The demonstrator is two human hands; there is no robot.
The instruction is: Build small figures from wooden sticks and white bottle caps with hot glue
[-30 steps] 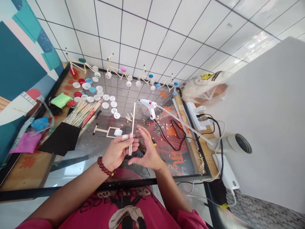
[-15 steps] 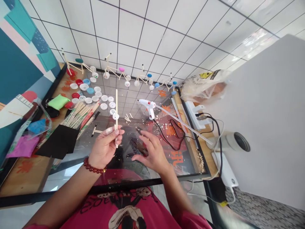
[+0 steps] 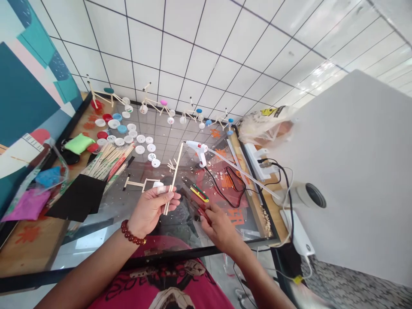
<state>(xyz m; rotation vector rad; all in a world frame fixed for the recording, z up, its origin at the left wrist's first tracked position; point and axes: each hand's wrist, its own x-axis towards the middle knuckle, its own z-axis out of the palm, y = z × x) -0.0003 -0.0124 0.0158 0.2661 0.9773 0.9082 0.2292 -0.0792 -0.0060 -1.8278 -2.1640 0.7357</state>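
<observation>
My left hand (image 3: 159, 204) is closed around a long pale wooden stick (image 3: 178, 165), pinched between thumb and fingers and tilted up to the right. A shorter stick end shows beside it below the fingers. My right hand (image 3: 220, 227) is closed on a red-handled tool (image 3: 204, 213) low over the glass tabletop; its dark head is hard to make out. Just beyond that hand lies a cutting tool with green and yellow handles (image 3: 200, 194). A small stick frame (image 3: 137, 183) with a black tip and a white cap lies left of my left hand.
A white glue gun (image 3: 197, 150) with a long glue stick and black cord lies ahead. Bottle caps (image 3: 122, 128), a bundle of sticks (image 3: 111, 159) and black sheets (image 3: 79, 195) are at left. Stick figures (image 3: 149, 101) stand along the wall. A power strip (image 3: 257, 161) is at right.
My right hand has gone from open to closed on the red-handled tool. My left hand has shifted slightly right and its stick has tilted right. The view has shifted, uncovering the green-and-yellow cutting tool.
</observation>
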